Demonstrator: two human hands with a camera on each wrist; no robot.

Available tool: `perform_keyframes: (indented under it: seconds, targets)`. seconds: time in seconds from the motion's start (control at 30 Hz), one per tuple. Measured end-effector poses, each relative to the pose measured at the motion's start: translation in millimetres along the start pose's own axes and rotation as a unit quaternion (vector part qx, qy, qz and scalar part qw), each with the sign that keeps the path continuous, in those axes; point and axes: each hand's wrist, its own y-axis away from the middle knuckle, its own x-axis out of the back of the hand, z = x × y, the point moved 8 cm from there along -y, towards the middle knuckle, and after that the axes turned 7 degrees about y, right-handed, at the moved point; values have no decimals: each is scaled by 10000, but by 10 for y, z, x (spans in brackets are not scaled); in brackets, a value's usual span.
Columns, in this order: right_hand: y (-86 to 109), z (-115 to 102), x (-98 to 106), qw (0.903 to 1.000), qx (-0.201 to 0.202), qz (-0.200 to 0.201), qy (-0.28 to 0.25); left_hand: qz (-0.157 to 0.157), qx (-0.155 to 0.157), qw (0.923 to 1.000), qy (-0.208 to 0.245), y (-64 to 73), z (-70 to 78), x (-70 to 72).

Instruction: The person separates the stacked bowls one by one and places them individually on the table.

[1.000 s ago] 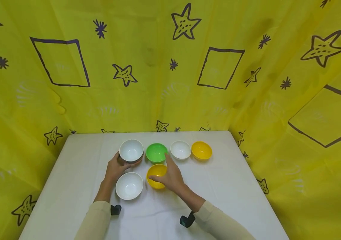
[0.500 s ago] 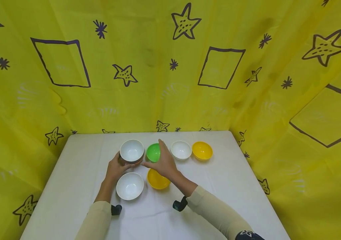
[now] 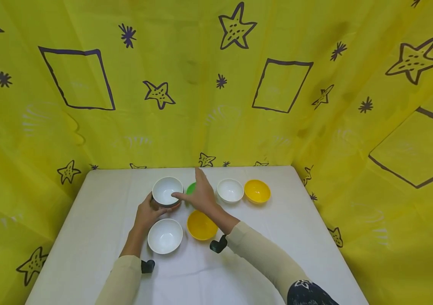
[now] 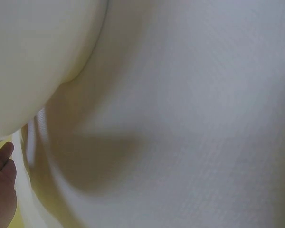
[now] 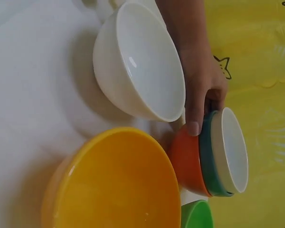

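My left hand grips a stack of nested bowls at the back left, thumb on the near side. From the right wrist view the stack is an orange bowl outermost, a teal bowl inside it and a white bowl on top. My right hand has its thumb and fingers spread and holds nothing; its thumb overlaps the top white bowl in the head view. Behind that hand, a green bowl is mostly hidden. A yellow bowl sits below the right wrist.
Another white bowl stands in front of the stack, left of the near yellow bowl. At the back right are a white bowl and a second yellow bowl. Yellow patterned curtains border the white-covered table.
My right hand has moved up and left from the near yellow bowl, past the green bowl, to the stack's right side. The left hand keeps its grip in place.
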Motion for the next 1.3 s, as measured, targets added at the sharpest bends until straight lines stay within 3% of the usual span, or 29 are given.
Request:
perform_keyframes:
  seconds: [0.2, 0.6, 0.93, 1.3]
  targets:
    - [-116, 12, -74, 9994, -179, -141, 259, -134, 179, 9997, 6, -15, -40, -17]
    - [-307, 81, -320, 9958, -353, -585, 613, -126, 152, 9998, 50, -8, -6, 4]
    - [-314, 97, -506, 9893, -227, -824, 1183, -108, 168, 9998, 54, 2, -3, -2]
    - [-331, 65, -646, 9856, -181, -1064, 1300, -75, 185, 9998, 24, 1, -3, -1]
